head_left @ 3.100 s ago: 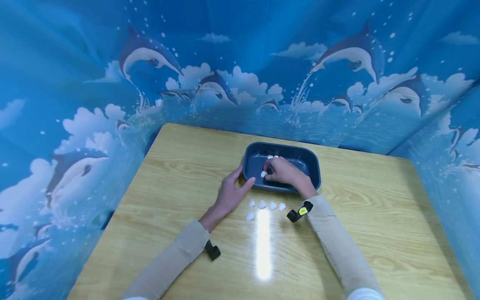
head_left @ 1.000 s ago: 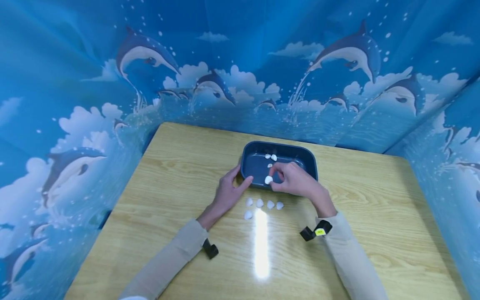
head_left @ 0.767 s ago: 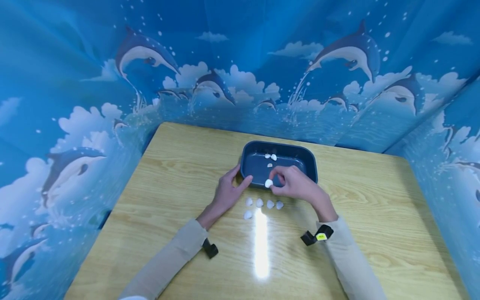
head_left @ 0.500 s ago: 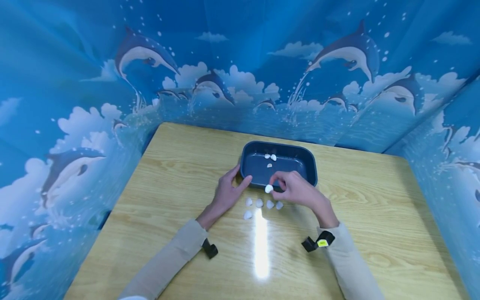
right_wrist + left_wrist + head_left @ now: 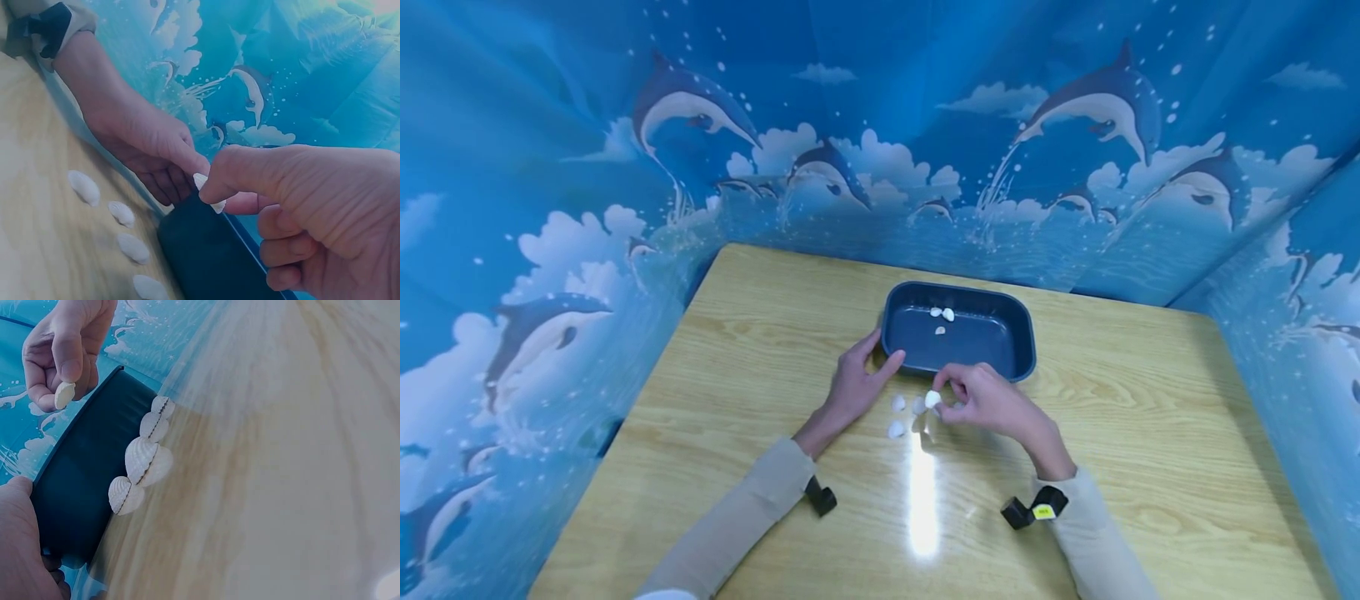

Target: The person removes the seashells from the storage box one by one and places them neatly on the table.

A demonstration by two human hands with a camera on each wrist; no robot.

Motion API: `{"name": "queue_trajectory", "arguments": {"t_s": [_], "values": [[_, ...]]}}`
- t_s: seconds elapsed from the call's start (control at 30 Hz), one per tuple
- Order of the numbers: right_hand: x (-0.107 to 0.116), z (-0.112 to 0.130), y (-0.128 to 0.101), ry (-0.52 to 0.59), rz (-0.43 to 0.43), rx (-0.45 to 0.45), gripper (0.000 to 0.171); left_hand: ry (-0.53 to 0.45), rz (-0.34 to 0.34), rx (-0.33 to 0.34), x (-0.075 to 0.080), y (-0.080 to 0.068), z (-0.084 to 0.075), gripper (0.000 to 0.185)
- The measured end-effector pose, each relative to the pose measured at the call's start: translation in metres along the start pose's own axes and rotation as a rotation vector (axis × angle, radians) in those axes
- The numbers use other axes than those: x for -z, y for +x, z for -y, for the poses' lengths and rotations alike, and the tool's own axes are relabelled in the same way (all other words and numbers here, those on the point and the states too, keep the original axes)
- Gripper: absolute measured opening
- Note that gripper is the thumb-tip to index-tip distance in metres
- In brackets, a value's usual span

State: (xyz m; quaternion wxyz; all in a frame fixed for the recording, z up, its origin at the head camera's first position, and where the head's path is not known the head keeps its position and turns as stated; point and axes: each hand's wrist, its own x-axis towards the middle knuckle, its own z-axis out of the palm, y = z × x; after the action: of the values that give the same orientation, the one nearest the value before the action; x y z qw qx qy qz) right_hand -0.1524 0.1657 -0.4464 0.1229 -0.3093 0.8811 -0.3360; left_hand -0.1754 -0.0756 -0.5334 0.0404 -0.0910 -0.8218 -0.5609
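Held shell [image 5: 932, 399]: small, white, ribbed, pinched between thumb and forefinger of the right hand [image 5: 992, 404], clear of the table, just in front of the tray's near wall. Tray [image 5: 1022, 350]: dark blue, rectangular with rounded corners, upright on the table; three small white shells [image 5: 942, 315] lie toward its far wall. Row of shells [image 5: 144, 462] (four count in the left wrist view): white, ribbed, resting on the table just before the tray.

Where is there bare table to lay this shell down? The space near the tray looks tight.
Crowded: the shells between left hand, right hand and tray. Bare wooden table lies right of the tray, left of the left hand, and nearer the person, around the glare strip.
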Motion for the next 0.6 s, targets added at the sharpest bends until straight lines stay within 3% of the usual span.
{"name": "queue_trajectory", "arguments": {"t_s": [0.27, 0.6], "values": [[-0.008, 0.004, -0.001, -0.026, 0.026, 0.041, 0.018, 0.0, 0.009, -0.006, -0.001, 0.001, 0.001, 0.075], [-0.027, -0.001, 0.007, -0.106, 0.184, 0.003, 0.021, 0.001, -0.011, -0.035, 0.0, 0.002, 0.003, 0.075]]}}
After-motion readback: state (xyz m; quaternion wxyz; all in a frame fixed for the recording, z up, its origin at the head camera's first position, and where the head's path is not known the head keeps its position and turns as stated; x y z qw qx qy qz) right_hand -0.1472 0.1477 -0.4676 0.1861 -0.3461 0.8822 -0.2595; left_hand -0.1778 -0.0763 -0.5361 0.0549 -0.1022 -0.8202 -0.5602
